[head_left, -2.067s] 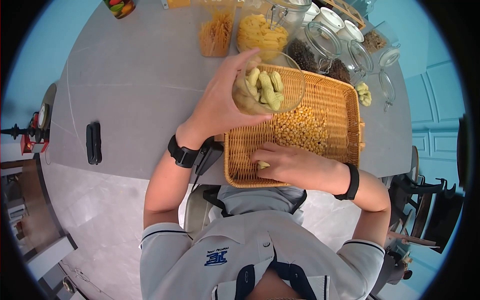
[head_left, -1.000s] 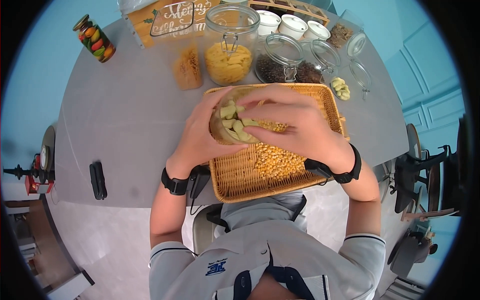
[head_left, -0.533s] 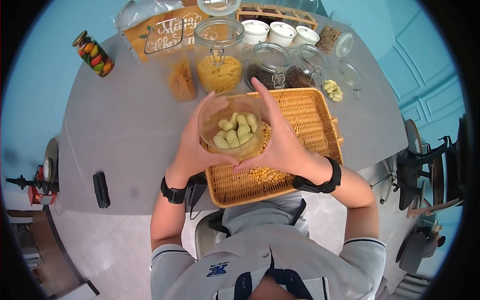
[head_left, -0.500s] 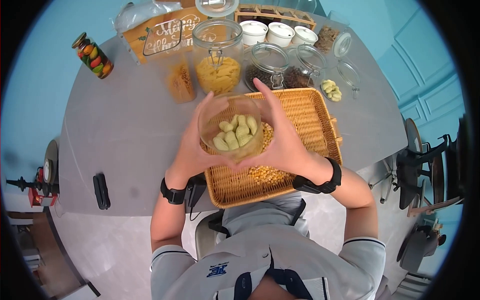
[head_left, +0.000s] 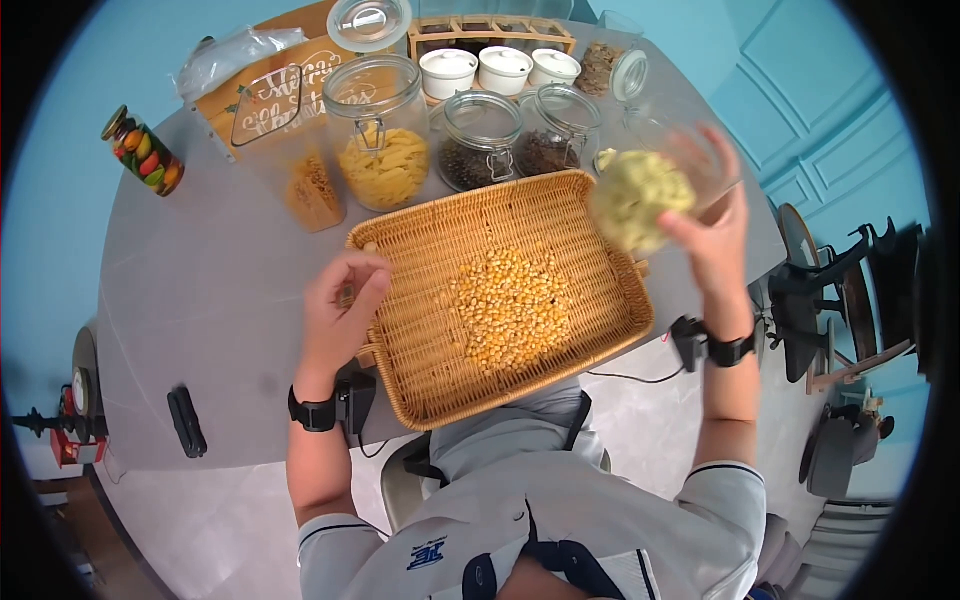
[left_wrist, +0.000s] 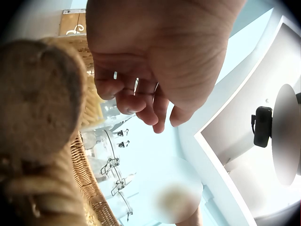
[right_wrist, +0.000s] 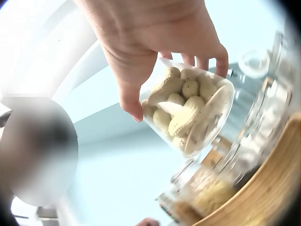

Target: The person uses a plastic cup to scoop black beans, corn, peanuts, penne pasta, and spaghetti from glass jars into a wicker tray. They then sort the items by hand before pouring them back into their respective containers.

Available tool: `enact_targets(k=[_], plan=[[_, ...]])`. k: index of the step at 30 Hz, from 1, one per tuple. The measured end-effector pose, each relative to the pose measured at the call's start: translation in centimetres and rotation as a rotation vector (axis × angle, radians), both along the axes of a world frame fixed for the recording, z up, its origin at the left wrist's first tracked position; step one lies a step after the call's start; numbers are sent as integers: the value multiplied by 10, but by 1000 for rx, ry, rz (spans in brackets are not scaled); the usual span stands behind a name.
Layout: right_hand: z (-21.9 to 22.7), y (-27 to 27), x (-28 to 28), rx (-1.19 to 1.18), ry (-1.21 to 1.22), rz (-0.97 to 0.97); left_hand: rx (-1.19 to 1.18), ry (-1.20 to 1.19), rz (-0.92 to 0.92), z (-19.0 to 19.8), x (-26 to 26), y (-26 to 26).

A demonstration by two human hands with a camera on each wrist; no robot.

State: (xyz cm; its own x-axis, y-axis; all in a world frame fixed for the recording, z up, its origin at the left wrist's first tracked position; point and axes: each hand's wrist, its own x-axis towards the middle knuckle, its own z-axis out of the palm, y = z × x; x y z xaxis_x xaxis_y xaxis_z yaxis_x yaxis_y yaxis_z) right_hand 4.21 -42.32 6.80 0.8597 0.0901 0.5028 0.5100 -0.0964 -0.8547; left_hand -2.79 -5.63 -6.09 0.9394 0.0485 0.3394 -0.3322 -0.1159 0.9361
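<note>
Right hand (head_left: 712,235) first: you've got the thumb and fingers wrapped around opposite sides of the glass container (right_wrist: 230,96), with pale green peanuts (right_wrist: 181,110) showing inside. It's up off the surface (head_left: 230,270), at roughly 2 o'clock from the middle of the wicker basket (head_left: 425,372). Head cam's pretty blurry there, so I can't tell which way the mouth faces.

Your left hand (head_left: 340,310) is hanging out at 9 o'clock, right by the basket's edge, fingers loosely curled with small gaps between them and nothing in them.

Inside the basket, the corn kernels (head_left: 512,310) are heaped around the middle. The pasta jar (head_left: 383,168) sits just past the rim near 11, and two clip-top jars (head_left: 480,165) of dark stuff straddle 12.
</note>
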Motion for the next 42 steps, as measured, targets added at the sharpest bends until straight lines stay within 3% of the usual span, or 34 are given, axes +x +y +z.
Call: enact_targets(k=[7,10,13,25,42], plan=[[13,-133,76,-622,-60,-451,119,42,-13,10,-3,-1],[1,-164,103,-847,-150,-482,97,49,-6,10,-4,-3],[-4,-168,118,-904,-87,-503,99,69,-3,11,-4,-3],[2,-162,141,-1219,-219,-558,148,97,0,14,-8,2],[1,-155,140,-1297,-123,-605,158,90,-3,18,-8,1]])
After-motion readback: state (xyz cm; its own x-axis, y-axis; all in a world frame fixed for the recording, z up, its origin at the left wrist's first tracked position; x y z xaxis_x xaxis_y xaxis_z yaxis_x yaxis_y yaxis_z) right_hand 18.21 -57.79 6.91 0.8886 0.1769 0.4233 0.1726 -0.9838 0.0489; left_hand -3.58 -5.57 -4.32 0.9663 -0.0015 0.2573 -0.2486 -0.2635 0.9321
